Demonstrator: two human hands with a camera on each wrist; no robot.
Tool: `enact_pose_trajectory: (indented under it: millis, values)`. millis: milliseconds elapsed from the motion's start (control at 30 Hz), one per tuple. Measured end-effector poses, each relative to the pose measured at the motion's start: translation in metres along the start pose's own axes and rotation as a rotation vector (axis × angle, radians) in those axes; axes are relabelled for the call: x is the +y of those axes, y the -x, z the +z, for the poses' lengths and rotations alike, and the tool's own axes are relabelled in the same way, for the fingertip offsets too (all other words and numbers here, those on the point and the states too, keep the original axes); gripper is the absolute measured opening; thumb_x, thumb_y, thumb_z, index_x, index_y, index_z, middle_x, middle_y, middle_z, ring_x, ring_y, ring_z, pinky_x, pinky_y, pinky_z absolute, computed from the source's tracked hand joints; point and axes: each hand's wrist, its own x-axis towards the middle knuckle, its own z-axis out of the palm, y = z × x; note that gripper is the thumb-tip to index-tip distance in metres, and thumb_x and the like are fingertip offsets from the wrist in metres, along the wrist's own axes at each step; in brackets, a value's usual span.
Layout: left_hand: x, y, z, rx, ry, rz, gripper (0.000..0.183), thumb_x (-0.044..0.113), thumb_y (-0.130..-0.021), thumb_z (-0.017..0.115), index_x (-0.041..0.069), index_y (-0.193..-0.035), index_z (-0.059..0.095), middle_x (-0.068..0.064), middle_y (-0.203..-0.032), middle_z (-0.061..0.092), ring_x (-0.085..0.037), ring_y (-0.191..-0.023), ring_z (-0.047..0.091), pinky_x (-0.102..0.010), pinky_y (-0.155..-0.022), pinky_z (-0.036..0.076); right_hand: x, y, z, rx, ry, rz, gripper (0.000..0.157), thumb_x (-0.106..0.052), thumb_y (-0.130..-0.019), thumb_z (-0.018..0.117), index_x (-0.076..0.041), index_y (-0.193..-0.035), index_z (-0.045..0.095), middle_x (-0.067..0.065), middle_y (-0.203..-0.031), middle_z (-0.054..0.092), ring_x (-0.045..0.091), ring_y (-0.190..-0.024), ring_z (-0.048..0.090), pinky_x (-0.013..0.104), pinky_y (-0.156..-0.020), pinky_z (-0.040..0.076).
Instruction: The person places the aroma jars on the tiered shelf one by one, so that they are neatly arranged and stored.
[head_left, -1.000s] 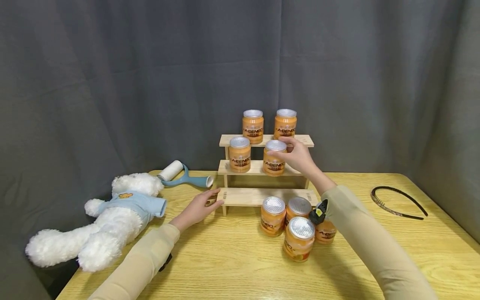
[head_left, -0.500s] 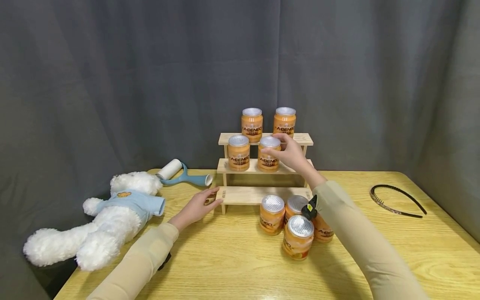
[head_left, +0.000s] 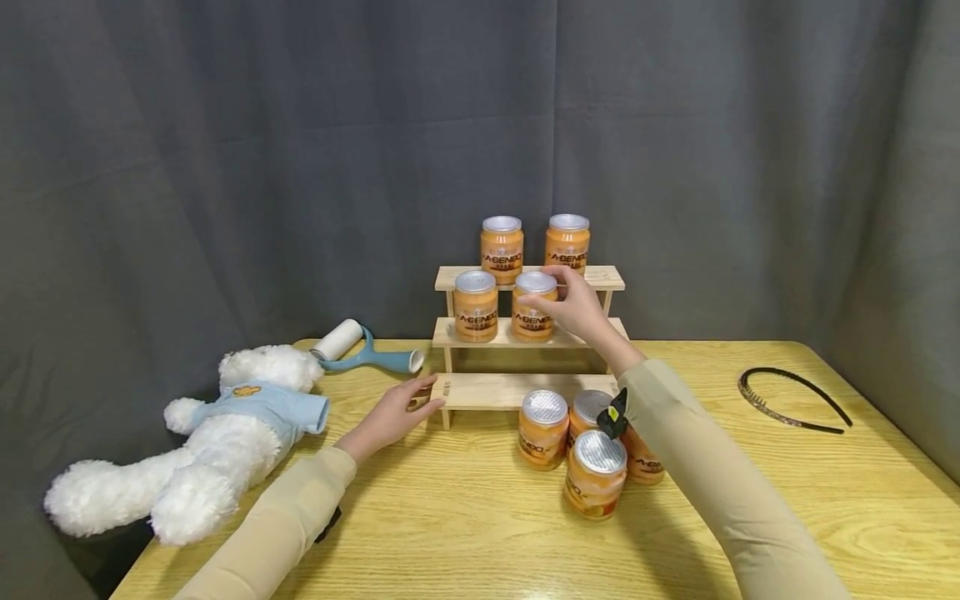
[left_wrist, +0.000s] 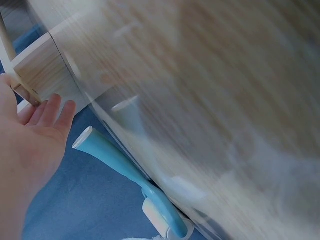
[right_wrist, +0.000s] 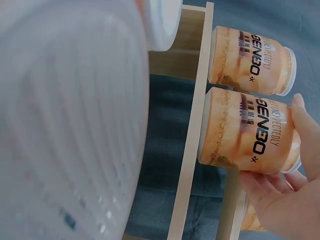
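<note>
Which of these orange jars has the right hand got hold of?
The jar at the right on the middle shelf: it alone has the right hand's thumb and fingers around it, up near its lid.

Smooth wooden shelf (head_left: 487, 390), shiny metallic lids (head_left: 544, 407), fluffy plush toy (head_left: 232, 442)

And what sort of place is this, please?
Probably an indoor spot arranged for filming or practice: dark curtains hang behind and beside a wooden table, and a small stepped shelf holding jars stands on it.
</note>
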Motion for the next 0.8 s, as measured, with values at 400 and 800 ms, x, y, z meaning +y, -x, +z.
enact_pose_trajectory:
  millis: [400,800]
  values:
    - [-0.001,0.0,0.001,-0.003,0.007,-0.004,0.061,0.037,-0.095,0.054,0.005,-0.144,0.037,-0.015,-0.146,0.04,-0.032,-0.126,0.049,-0.044,-0.105,0.043,0.003,0.002,-0.003,-0.046,-0.026,0.005,0.076,-0.042,-0.083,0.07,-0.011,-0.143,0.037,0.015,-0.141,0.044,0.031,-0.13,0.044,0.043,-0.105,0.043]
    - [0.0,-0.002,0.004,-0.012,0.016,-0.002,0.062,0.038,-0.095,0.054,0.006,-0.144,0.037,-0.014,-0.146,0.04,-0.032,-0.126,0.048,-0.044,-0.105,0.043,0.003,0.008,-0.012,-0.048,-0.009,-0.048,0.083,-0.035,-0.084,0.071,-0.01,-0.149,0.027,0.013,-0.149,0.036,0.032,-0.133,0.039,0.047,-0.109,0.037]
